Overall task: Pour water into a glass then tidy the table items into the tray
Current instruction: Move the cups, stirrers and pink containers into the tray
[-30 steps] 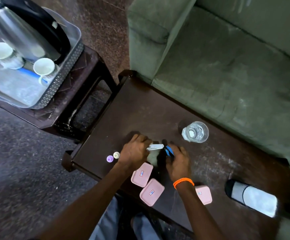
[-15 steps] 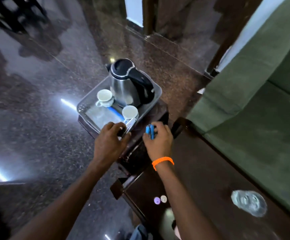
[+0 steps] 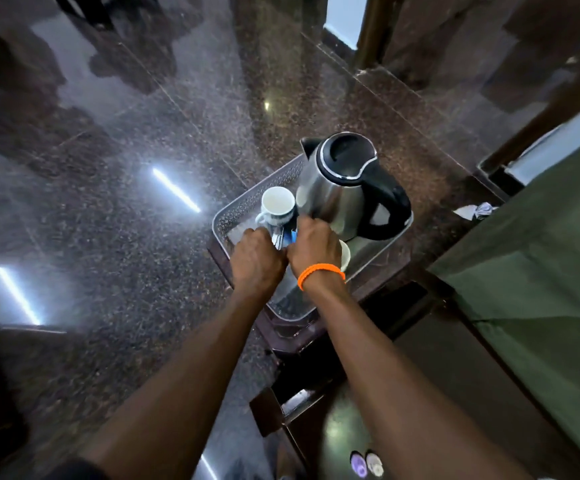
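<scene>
Over the near half of the tray (image 3: pixel 224 216), both hands are lowered side by side, knuckles toward the camera. The left hand (image 3: pixel 257 256) is curled closed around something silvery, a sliver of metal showing just past its knuckles; what the object is cannot be made out from here. The right hand (image 3: pixel 316 247), with an orange band (image 3: pixel 321 273) on its wrist, is likewise closed, pinching a small blue item (image 3: pixel 293 235) whose edge peeks out between the two hands. Just beyond the left hand's fingers stands a white cup (image 3: pixel 277 203), upright; beyond and to the right of the right hand sits the steel kettle (image 3: pixel 342 188) with its black handle, very close to that hand's fingertips. A second cup (image 3: pixel 345 254) is mostly hidden behind the right wrist. The step in hand looks like the tidying part of the task: items carried to the tray and about to be set down on its floor, in the gap between the cup and the kettle. The next move should call for lowering both hands a little further and opening the fingers without knocking the cup or nudging the kettle, since the free space is narrow. Back toward the person's body, well behind both forearms, two small round caps (image 3: pixel 366 463) lie on the dark table (image 3: pixel 437 393), so more trips seem to be needed.
</scene>
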The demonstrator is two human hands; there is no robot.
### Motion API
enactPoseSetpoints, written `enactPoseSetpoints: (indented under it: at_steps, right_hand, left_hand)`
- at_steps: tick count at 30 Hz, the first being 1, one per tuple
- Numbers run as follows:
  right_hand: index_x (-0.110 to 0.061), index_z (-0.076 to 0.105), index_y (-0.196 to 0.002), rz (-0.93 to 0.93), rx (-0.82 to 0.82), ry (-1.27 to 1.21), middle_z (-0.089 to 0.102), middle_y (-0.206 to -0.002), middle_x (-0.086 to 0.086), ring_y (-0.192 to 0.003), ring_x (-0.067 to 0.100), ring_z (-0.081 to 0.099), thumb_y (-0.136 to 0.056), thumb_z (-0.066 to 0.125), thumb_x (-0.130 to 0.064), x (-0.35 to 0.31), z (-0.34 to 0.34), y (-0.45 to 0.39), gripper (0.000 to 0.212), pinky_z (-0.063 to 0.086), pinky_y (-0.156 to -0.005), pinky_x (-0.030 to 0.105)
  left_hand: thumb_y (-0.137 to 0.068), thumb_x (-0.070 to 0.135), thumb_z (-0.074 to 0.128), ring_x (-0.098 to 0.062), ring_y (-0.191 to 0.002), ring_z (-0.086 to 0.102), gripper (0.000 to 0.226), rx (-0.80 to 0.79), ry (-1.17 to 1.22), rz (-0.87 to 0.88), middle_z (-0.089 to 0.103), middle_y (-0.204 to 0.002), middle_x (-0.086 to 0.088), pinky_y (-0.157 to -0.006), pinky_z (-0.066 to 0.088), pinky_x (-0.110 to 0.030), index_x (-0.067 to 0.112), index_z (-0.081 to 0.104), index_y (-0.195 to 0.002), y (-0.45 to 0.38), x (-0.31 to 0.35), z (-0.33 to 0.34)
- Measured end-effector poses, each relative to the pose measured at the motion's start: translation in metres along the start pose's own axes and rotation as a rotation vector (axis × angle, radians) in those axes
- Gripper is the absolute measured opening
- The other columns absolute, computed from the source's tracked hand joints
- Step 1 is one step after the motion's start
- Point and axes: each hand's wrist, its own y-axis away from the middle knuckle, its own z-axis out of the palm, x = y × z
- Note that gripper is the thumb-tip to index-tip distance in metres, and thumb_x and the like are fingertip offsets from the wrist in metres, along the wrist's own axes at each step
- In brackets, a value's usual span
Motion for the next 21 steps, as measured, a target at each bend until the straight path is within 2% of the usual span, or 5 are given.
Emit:
enactPoseSetpoints:
  at_steps: [3,6,14,17,21]
  right_hand:
    - [-0.004,0.063,-0.106,-0.085,0.007,0.11,0.068,-0.107,0.024,-0.097,0.046,0.066,-0.093,0.047,-0.001,0.0,0.005,-0.006,0.021,0.053,-0.078,0.047]
    - [-0.006,0.064,-0.108,-0.136,0.005,0.185,0.067,-0.107,0.023,-0.095,0.046,0.067,-0.095,0.044,-0.002,0.0,0.009,-0.008,0.024,0.053,-0.077,0.047]
    - [-0.003,0.068,-0.097,-0.228,-0.048,0.264,0.069,-0.099,0.022,-0.089,0.045,0.069,-0.094,0.047,-0.006,0.008,0.02,-0.018,0.021,0.053,-0.072,0.047]
    - [-0.005,0.069,-0.096,-0.248,-0.039,0.328,0.073,-0.097,0.02,-0.089,0.044,0.071,-0.095,0.047,-0.008,0.014,0.023,-0.017,0.022,0.054,-0.07,0.044]
    - [-0.006,0.07,-0.092,-0.253,-0.032,0.356,0.074,-0.095,0.017,-0.087,0.04,0.072,-0.096,0.05,-0.013,0.021,0.02,-0.009,0.021,0.054,-0.068,0.041]
  left_hand:
    - [-0.092,0.017,0.054,-0.049,-0.102,0.065,0.025,0.021,0.093,-0.019,0.066,-0.11,-0.027,-0.082,0.052,-0.051,0.001,0.059,-0.109,-0.004,0.0,0.013]
    - [-0.094,0.017,0.05,-0.049,-0.106,0.063,0.026,0.0,0.17,-0.046,0.066,-0.111,-0.027,-0.085,0.052,-0.052,0.001,0.056,-0.114,-0.007,0.0,0.02]
    - [-0.082,0.013,0.066,-0.045,-0.098,0.068,0.036,-0.121,0.362,-0.053,0.072,-0.105,-0.025,-0.08,0.057,-0.048,0.005,0.055,-0.115,-0.006,-0.002,0.021]
    - [-0.076,0.008,0.072,-0.043,-0.097,0.069,0.046,-0.144,0.367,-0.048,0.072,-0.105,-0.023,-0.082,0.058,-0.05,0.006,0.055,-0.118,-0.005,-0.002,0.022]
    - [-0.075,0.005,0.073,-0.044,-0.097,0.067,0.047,-0.116,0.319,-0.05,0.069,-0.105,-0.025,-0.079,0.058,-0.048,0.005,0.053,-0.117,0.001,0.001,0.02]
